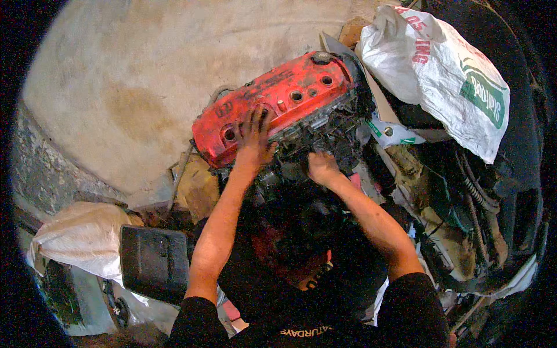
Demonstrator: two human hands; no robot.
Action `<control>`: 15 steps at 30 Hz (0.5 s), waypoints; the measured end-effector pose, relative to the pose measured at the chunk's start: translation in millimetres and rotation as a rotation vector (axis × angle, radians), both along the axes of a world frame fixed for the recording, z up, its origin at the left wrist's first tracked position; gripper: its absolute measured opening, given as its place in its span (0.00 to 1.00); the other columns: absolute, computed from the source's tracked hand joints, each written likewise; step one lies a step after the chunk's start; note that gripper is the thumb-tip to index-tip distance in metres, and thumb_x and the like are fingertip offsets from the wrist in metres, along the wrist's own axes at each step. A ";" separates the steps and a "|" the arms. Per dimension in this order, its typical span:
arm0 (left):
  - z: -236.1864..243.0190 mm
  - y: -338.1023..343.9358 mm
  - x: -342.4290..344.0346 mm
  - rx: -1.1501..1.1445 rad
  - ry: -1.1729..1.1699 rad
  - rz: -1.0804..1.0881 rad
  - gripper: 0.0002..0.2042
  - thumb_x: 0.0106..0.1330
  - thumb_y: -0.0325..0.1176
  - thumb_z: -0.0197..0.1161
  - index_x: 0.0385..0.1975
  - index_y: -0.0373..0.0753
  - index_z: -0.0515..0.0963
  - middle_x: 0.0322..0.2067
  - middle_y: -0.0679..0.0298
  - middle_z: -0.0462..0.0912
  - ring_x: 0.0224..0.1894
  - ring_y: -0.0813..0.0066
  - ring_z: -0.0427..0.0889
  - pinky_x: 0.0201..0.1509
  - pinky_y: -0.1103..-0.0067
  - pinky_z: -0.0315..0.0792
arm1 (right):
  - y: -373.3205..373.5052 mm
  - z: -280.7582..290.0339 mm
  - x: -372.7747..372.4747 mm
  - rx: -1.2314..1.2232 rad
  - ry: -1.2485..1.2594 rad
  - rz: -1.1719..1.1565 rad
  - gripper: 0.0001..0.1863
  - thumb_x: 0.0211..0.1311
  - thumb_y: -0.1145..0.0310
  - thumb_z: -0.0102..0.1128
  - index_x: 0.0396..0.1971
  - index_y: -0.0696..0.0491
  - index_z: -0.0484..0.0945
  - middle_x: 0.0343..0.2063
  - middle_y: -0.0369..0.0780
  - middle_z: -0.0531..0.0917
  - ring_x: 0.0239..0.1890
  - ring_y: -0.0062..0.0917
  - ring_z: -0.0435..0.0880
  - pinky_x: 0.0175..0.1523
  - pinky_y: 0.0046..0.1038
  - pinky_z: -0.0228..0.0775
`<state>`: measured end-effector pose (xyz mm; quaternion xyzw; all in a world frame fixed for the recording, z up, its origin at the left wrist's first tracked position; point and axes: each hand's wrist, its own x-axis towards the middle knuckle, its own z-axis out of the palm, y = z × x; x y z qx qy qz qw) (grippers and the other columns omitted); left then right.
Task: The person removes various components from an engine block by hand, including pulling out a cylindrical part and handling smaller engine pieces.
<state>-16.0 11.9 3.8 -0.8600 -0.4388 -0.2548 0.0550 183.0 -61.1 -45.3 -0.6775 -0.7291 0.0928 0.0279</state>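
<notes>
An engine [316, 130] with a worn, grease-stained red valve cover [264, 87] lies slanted in front of me. Round dark holes run along the cover, and a dark filler cap [321, 57] sits at its far right end. My left hand [253, 136] rests on the near left part of the cover, fingers spread and slightly blurred. Lower and to the right, my right hand [323, 168] is closed like a fist against the engine's dark near side. Whatever its fingers may hold is hidden.
A white woven sack [435, 75] lies at the far right, above hoses [478, 185] and greasy metal parts. At the left are a black plastic tray [155, 264] and a pale sack [81, 235]. Stained concrete floor [145, 87] stretches behind the engine.
</notes>
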 end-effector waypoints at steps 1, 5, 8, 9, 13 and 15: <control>0.7 -3.9 10.2 0.016 -0.028 -0.083 0.40 0.49 0.40 0.66 0.64 0.48 0.53 0.66 0.59 0.45 0.68 0.55 0.41 0.66 0.51 0.38 | -13.6 -0.8 15.0 -0.072 -0.061 -0.022 0.34 0.48 0.71 0.52 0.60 0.57 0.60 0.53 0.52 0.70 0.53 0.46 0.72 0.56 0.45 0.64; -0.3 -16.9 18.4 0.115 -0.031 -0.173 0.33 0.53 0.43 0.61 0.61 0.46 0.59 0.65 0.58 0.47 0.68 0.50 0.41 0.67 0.53 0.37 | 1.8 21.8 56.5 0.077 -0.059 -0.300 0.22 0.49 0.63 0.55 0.44 0.59 0.71 0.41 0.51 0.79 0.45 0.46 0.78 0.49 0.43 0.70; -6.6 -18.1 45.9 0.111 -0.092 -0.184 0.30 0.56 0.43 0.58 0.60 0.45 0.61 0.65 0.58 0.50 0.68 0.55 0.44 0.68 0.56 0.37 | 8.4 47.4 93.1 0.460 0.281 -0.509 0.21 0.51 0.61 0.59 0.41 0.60 0.73 0.39 0.51 0.79 0.41 0.47 0.78 0.47 0.41 0.69; -7.9 -17.2 53.7 0.106 -0.086 -0.223 0.29 0.57 0.42 0.57 0.60 0.45 0.61 0.65 0.58 0.51 0.68 0.57 0.45 0.68 0.56 0.37 | 13.1 50.4 99.3 0.567 0.421 -0.504 0.21 0.52 0.60 0.58 0.41 0.60 0.73 0.38 0.52 0.79 0.41 0.48 0.78 0.47 0.43 0.69; -23.0 -15.3 76.3 0.067 0.054 -0.354 0.34 0.54 0.37 0.59 0.62 0.42 0.57 0.65 0.60 0.52 0.68 0.64 0.47 0.68 0.56 0.35 | 44.2 7.1 80.9 0.824 0.471 -0.428 0.20 0.51 0.57 0.61 0.37 0.59 0.76 0.35 0.52 0.79 0.37 0.48 0.78 0.46 0.43 0.69; -26.0 -18.8 74.0 -0.008 0.181 -0.341 0.38 0.49 0.33 0.60 0.63 0.39 0.53 0.66 0.60 0.50 0.69 0.65 0.45 0.68 0.55 0.33 | 42.9 3.8 39.9 0.613 0.498 -0.419 0.18 0.51 0.62 0.61 0.38 0.59 0.75 0.34 0.52 0.79 0.39 0.48 0.77 0.47 0.41 0.69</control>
